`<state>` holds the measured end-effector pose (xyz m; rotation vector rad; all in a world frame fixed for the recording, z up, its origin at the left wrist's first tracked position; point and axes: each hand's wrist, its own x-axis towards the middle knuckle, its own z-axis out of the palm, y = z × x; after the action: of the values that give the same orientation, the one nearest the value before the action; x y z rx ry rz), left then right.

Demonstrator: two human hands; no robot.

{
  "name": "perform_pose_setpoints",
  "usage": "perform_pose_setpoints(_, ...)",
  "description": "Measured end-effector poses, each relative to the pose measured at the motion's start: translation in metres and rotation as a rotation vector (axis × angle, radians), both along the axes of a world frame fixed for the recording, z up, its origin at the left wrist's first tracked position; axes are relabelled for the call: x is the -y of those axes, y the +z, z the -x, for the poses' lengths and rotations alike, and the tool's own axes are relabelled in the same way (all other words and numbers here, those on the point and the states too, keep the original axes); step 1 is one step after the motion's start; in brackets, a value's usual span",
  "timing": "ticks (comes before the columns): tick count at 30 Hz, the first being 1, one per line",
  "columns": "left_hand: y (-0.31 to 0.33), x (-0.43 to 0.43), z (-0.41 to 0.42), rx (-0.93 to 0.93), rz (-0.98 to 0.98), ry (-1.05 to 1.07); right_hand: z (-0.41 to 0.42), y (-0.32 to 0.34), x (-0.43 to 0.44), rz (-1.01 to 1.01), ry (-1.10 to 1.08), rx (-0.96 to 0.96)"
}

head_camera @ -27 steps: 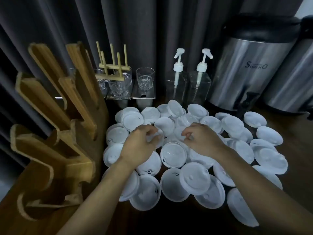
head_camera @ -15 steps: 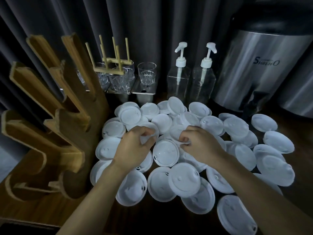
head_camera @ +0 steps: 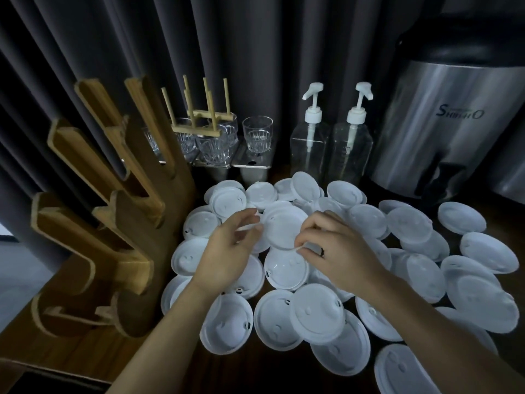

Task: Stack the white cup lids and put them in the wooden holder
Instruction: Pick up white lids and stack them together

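Note:
Several white cup lids (head_camera: 314, 316) lie spread and overlapping over the dark wooden table. One white lid (head_camera: 284, 227) is raised between my hands above the pile. My left hand (head_camera: 230, 251) pinches its left rim with thumb and fingers. My right hand (head_camera: 338, 251) pinches its lower right rim; a dark ring shows on one finger. The wooden holder (head_camera: 113, 223), with several slanted slots, stands at the left; I see no lids in its visible slots.
Behind the lids stand glasses (head_camera: 257, 133) on a metal tray with a small bamboo rack (head_camera: 199, 120), two clear pump bottles (head_camera: 311, 149), and a steel dispenser (head_camera: 451, 129) at the right. A dark curtain hangs at the back. The table's front-left edge (head_camera: 42, 368) is close.
Both hands have lifted one lid out of the pile and now hold it between them; earlier they were picking among the lids on the table. The camera has moved closer.

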<state>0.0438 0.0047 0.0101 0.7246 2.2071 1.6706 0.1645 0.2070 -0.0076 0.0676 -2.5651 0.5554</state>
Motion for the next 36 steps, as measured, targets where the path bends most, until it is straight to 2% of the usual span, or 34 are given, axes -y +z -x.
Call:
perform_pose_setpoints(4,0.001,-0.009,-0.003,0.316,-0.199,-0.053,0.000,0.002,0.002,-0.053,0.023,-0.005)
perform_pose_setpoints(8,-0.004,-0.009,0.000,0.392,-0.269,-0.101,0.003,0.000,-0.003,-0.047,0.053,-0.001)
perform_pose_setpoints(14,-0.016,-0.008,0.020,0.354,-0.246,-0.007,0.008,-0.004,-0.011,0.081,0.034,0.013)
perform_pose_setpoints(17,-0.018,-0.009,0.028,0.346,-0.239,0.003,0.017,-0.003,-0.019,0.090,-0.111,0.067)
perform_pose_setpoints(21,-0.017,-0.012,0.033,0.360,-0.263,-0.003,0.030,-0.003,-0.037,0.065,-0.330,0.232)
perform_pose_setpoints(25,-0.019,-0.013,0.037,0.352,-0.253,0.001,0.041,-0.007,-0.048,0.013,-0.440,0.376)
perform_pose_setpoints(30,-0.016,-0.013,0.039,0.345,-0.243,0.002,0.048,-0.015,-0.055,-0.027,-0.448,0.443)
perform_pose_setpoints(36,-0.014,-0.022,0.035,0.342,-0.258,-0.016,0.045,-0.008,-0.052,-0.022,-0.464,0.385)
